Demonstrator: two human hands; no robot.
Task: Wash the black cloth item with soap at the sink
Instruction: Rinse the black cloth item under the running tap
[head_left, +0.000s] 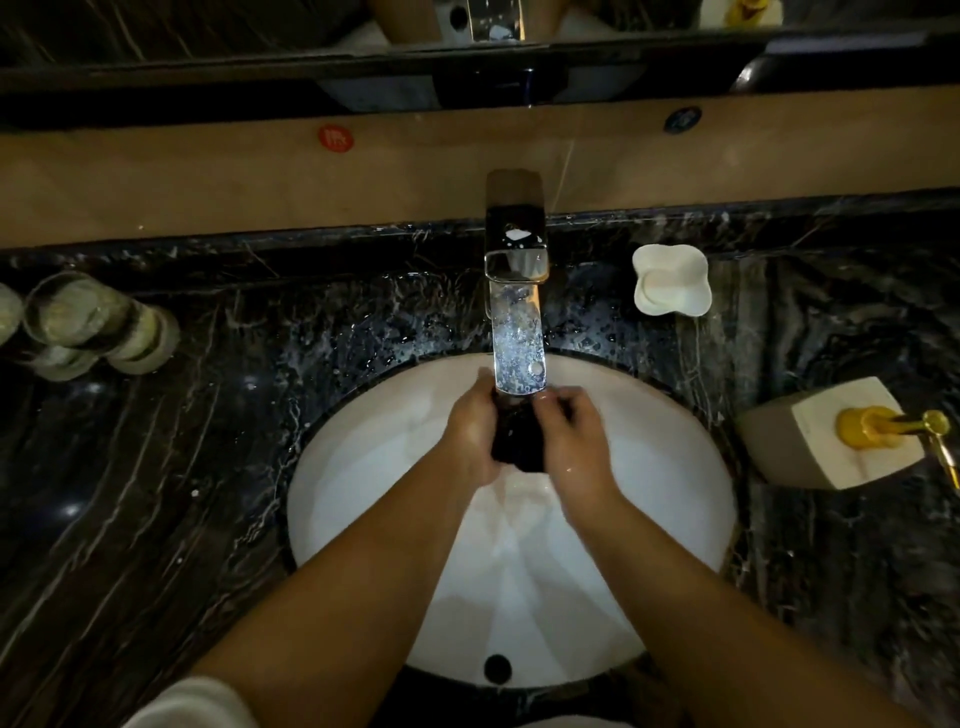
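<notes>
A small bunched black cloth (518, 437) is squeezed between my two hands over the white oval sink (363, 467), right under the spout of the chrome faucet (517, 291). My left hand (471, 436) grips its left side and my right hand (574, 441) wraps its right side. Much of the cloth is hidden by my fingers. A white bar of soap rests in the white flower-shaped soap dish (671, 280) on the counter, right of the faucet. Whether water is running I cannot tell.
The black marble counter (156, 493) is wet around the faucet. Glass cups (98, 325) lie at the left. A beige soap dispenser with a gold pump (852, 431) stands at the right. The overflow hole (497, 669) sits on the sink's near wall. A mirror runs along the back.
</notes>
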